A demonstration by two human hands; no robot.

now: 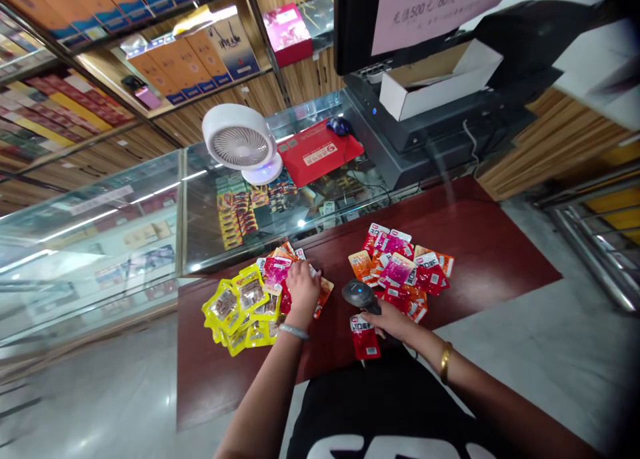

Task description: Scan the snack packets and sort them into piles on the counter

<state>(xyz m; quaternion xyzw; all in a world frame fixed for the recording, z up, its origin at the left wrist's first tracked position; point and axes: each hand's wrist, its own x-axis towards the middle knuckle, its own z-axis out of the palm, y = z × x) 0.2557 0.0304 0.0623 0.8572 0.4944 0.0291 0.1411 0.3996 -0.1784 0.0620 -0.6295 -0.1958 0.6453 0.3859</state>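
My right hand [393, 321] grips a dark handheld barcode scanner [359, 293], its head pointing left over the table. Just below that hand is a red snack packet [366, 342] at the table's near edge; whether my fingers also touch it I cannot tell. My left hand [303, 287] has its fingers curled down onto the red and pink snack packets [276, 272] of the left pile, closed on one of them, its fingertips partly hidden. Yellow snack packets [235, 305] lie heaped left of it. Right of the scanner spreads a pile of red, orange and pink packets [397, 270].
The dark red tabletop [480, 245] adjoins a glass display counter [200, 245]. On the glass stand a white fan [240, 139] and a red mat [320, 155] with a mouse [339, 125]. A monitor [353, 32] and an open white box [435, 89] are at the back right.
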